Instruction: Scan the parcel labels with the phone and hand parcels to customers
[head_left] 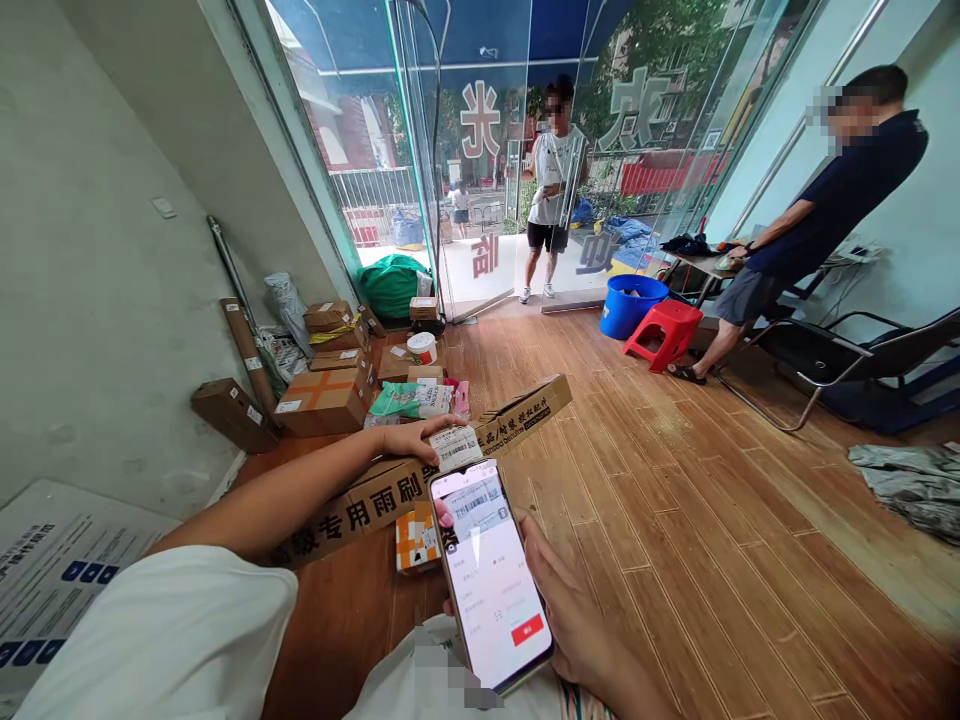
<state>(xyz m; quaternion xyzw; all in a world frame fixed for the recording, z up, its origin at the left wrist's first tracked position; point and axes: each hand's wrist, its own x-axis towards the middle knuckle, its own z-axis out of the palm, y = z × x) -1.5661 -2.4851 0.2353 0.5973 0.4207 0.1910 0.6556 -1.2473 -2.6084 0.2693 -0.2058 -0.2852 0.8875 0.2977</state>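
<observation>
A smartphone [480, 590] is gripped upright by my right hand [559, 590], its fingers wrapped round the edges. On its lit screen is a camera picture of a label with a barcode, above a form and a red button. Beyond the phone, my left hand [416, 440] is closed on the upper edge of a long, narrow cardboard box [364, 520] printed with black characters. The box slants up to the right. A white shipping label [456, 448] lies on it close to my left fingertips. Part of the box is behind my left forearm and the phone.
Cardboard parcels [326, 400], a white bucket [421, 348] and a green sack [394, 285] stand along the left. Below the long box is an orange-taped parcel [416, 540]. One person [555, 180] is at the glass doors; another [847, 190] stands by a table, near a red stool [666, 330].
</observation>
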